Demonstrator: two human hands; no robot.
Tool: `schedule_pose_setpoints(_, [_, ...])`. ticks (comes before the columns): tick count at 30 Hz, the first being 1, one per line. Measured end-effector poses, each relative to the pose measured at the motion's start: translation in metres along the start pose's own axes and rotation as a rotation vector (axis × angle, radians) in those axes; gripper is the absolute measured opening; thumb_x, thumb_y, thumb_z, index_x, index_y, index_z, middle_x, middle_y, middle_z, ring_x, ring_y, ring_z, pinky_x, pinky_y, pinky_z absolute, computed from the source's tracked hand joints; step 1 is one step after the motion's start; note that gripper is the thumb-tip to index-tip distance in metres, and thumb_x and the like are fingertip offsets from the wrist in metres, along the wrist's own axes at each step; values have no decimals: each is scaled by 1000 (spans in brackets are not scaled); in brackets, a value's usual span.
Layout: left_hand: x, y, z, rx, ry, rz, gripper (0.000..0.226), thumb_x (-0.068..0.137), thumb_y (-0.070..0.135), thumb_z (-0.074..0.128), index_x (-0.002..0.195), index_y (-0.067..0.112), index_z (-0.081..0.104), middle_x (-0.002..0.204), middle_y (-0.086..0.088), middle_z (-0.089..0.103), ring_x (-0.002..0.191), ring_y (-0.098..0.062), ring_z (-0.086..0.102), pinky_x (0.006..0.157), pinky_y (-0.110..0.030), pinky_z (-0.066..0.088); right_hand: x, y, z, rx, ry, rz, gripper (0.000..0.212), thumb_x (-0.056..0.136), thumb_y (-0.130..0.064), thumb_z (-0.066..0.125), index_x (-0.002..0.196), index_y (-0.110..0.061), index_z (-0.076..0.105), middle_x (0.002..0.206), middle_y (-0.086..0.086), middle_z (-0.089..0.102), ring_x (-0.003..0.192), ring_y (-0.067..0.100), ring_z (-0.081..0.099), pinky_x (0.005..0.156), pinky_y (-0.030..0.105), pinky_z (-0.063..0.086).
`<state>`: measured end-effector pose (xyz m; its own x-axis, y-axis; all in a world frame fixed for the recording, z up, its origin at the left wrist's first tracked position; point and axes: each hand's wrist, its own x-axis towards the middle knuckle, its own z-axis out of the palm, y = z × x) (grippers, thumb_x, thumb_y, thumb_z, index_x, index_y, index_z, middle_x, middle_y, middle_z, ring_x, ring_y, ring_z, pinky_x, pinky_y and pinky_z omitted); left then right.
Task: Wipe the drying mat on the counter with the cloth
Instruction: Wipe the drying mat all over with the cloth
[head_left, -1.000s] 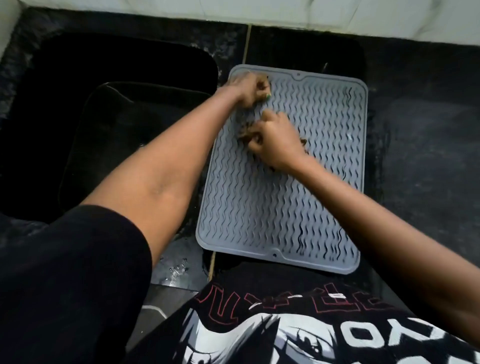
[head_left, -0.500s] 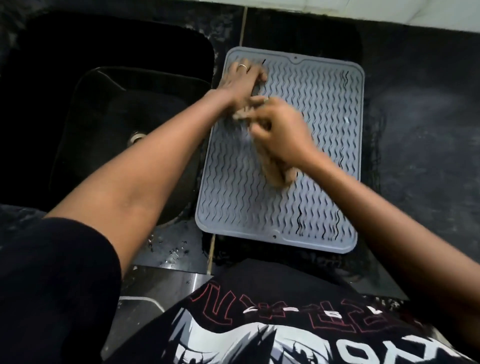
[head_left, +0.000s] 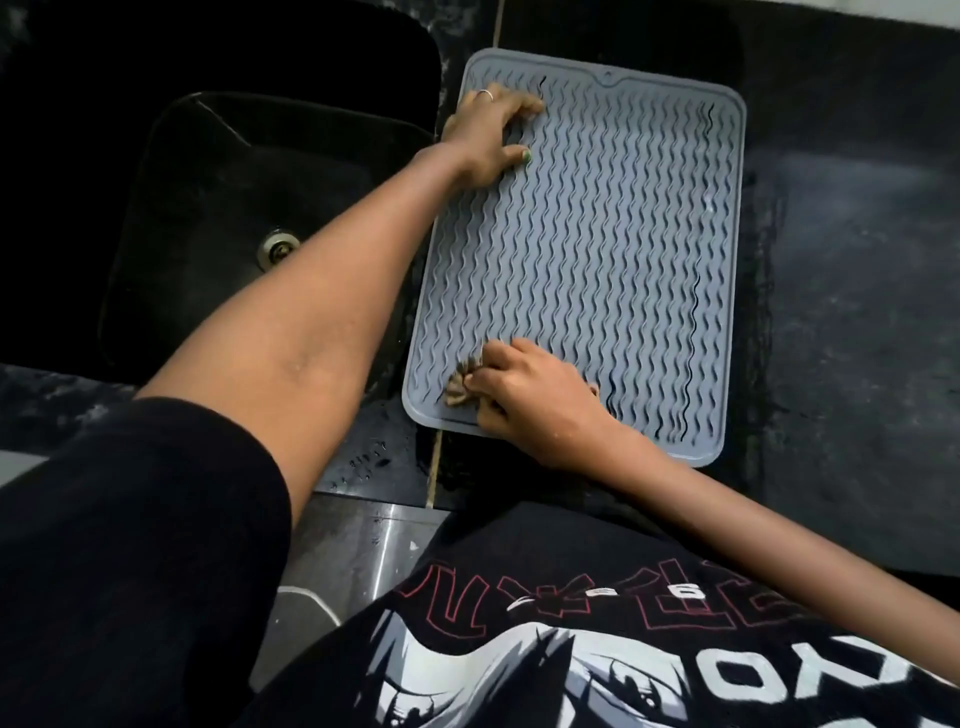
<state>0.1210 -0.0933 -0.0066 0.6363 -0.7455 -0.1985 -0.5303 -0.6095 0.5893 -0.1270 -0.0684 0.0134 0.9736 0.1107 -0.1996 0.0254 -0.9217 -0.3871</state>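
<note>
Nearest the wearer, a black printed shirt (head_left: 571, 649) fills the lower frame. Just beyond it, the right hand (head_left: 535, 400) sits at the near left corner of the grey silicone drying mat (head_left: 613, 249), fingers curled round a bunched brown cloth (head_left: 460, 389) and pressing it onto the wavy ridges. The cloth protrudes on the sink side of the fingers, close to the mat's near edge. The mat lies flat on the dark stone counter (head_left: 852, 291), its long axis running away from the wearer. The unwiped run therefore appears to lie forward and to the right of the cloth. At the far left corner, the left hand (head_left: 493, 135) rests on the mat, fingers spread and lightly bent, holding nothing, evidently steadying it. The black sink (head_left: 156, 260) adjoins on the left.
</note>
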Motion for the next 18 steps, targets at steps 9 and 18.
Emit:
schedule_pose_setpoints(9, [-17,7,-8,-200,-155,-96,57,92,6,59,144,18,41,153,0,36,141,-14,33,114,-24,29,57,65,-36,139,454,281,24,91,-29,51,110,-21,64,106,2,57,93,18,47,73,34,45])
schedule_pose_setpoints(18, [-28,9,2,-156,-150,-95,65,91,1,58,149,15,31,161,1,18,148,-16,16,119,-25,11,15,36,6,-4,276,68,25,87,-23,53,106,-9,61,104,5,55,85,14,38,67,27,37])
